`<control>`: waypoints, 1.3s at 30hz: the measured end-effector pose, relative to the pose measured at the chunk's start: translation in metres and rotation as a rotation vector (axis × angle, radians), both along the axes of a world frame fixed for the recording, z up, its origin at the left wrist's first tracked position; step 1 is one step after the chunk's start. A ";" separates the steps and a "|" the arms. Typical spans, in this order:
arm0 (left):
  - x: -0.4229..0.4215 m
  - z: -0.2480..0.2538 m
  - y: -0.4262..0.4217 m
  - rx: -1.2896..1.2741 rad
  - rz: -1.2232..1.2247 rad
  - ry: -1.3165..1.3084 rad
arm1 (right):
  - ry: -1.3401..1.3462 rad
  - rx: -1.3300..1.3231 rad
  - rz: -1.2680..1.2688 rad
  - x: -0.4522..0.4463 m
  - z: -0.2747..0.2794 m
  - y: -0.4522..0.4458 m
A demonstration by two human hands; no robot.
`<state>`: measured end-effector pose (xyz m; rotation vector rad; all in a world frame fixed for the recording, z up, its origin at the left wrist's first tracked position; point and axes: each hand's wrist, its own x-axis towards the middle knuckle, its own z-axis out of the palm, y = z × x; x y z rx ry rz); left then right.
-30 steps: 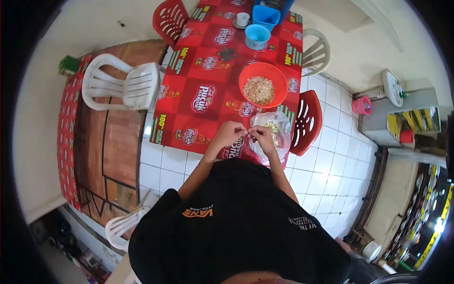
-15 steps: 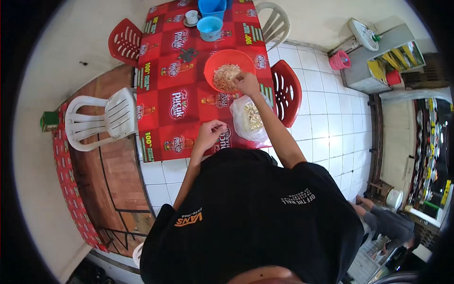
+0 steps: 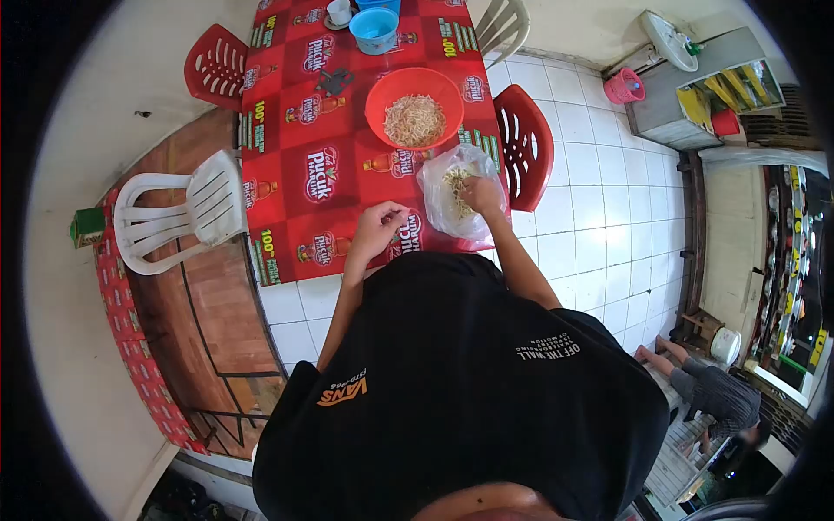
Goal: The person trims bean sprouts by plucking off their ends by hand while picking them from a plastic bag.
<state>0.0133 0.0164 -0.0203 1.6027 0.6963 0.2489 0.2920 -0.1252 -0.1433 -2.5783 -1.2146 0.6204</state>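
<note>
At the near right corner of the counter (image 3: 282, 149), the right hand (image 3: 484, 198) sits among sprouts (image 3: 455, 179) in a plastic bag (image 3: 436, 198), light picking advisable, left hand (image 3: 375, 229) alongside, either's fingers impossible to read.

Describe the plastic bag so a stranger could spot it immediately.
Find the red patterned table, then its near right corner. There sits the plastic bag, under the right hand. Unlike the smooth orange-red bowl just beyond, it is whitish, see-through and crumpled.
</note>
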 end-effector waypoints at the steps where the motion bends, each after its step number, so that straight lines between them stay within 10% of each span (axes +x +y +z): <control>1: 0.001 0.002 0.000 0.003 -0.004 0.014 | 0.012 -0.031 -0.022 -0.003 0.006 -0.001; 15: 0.003 0.012 0.000 0.029 -0.023 0.028 | 0.092 0.083 -0.101 -0.001 0.018 0.002; 27: 0.017 0.045 0.000 -0.121 0.041 -0.103 | 1.103 0.506 0.024 -0.042 0.162 0.039; 39: 0.012 0.077 0.006 -0.186 0.243 -0.266 | 1.009 0.851 0.199 -0.083 0.177 0.066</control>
